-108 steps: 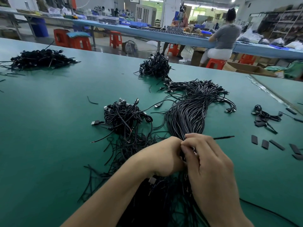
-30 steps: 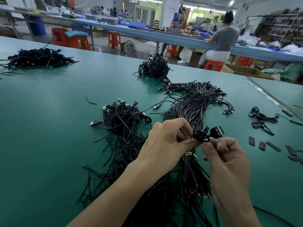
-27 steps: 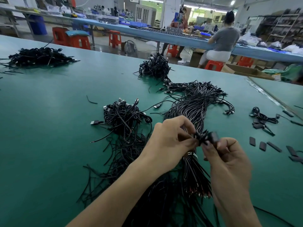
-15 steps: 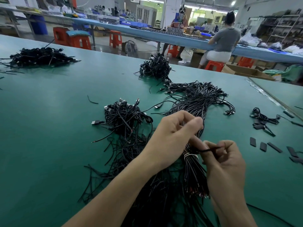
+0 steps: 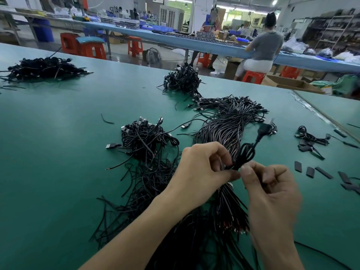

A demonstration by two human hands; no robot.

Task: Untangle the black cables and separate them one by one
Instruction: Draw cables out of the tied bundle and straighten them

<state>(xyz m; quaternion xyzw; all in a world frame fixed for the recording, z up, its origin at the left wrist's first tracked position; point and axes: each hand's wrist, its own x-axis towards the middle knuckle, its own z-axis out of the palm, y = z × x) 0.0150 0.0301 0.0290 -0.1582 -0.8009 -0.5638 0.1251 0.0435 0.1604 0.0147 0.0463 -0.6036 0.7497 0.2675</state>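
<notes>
Both the left hand (image 5: 202, 170) and right hand (image 5: 270, 191) pinched one looped cable (image 5: 247, 152), held just above the bundle (image 5: 224, 133) on the tabletop (image 5: 58, 152), probably to keep it clear of the others.

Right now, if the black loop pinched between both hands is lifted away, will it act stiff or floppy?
Probably floppy: the black loop curls on itself between the left hand and right hand. Likely light, since fingertip pinches alone hold it up. It may snag, lying against the cable bundle.
</notes>
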